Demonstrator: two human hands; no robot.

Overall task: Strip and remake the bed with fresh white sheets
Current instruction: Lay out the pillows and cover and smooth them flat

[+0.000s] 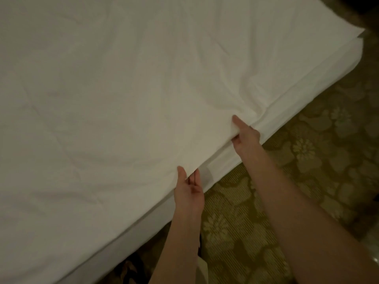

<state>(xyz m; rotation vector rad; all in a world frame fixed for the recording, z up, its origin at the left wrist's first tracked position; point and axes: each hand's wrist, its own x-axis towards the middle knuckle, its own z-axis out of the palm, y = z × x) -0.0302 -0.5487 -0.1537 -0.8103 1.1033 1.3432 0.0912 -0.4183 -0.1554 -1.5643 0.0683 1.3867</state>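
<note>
Forearms enter from the lower right, reaching across a floral carpet toward the side of the bed. Left hand: thumb on top of the white sheet, fingers slipped beneath its edge, so that the hem is pinched between them. Right hand, farther along the same edge: thumb laid over the fabric, fingers curled under it, clamped on a small gathered fold from which creases radiate across the bed top. The sheet covers the whole visible upper surface and overhangs the side only slightly; under the lifted edge a lower white layer is exposed, and the far corner of the bed shows stacked white edges.

Judged stage: the top sheet is being drawn or squared along this side, not yet tucked.

Risks from this position: the two grips sit near each other, so a pull may shift only the local stretch of hem, leaving the far corner skewed. A pull too strong toward the person could drag the opposite side short of its edge, which is out of view. Bunching at the right hand may set as wrinkles if the fabric is tucked before it is smoothed. A released hem could drop to the carpet and soil the clean linen.
</note>
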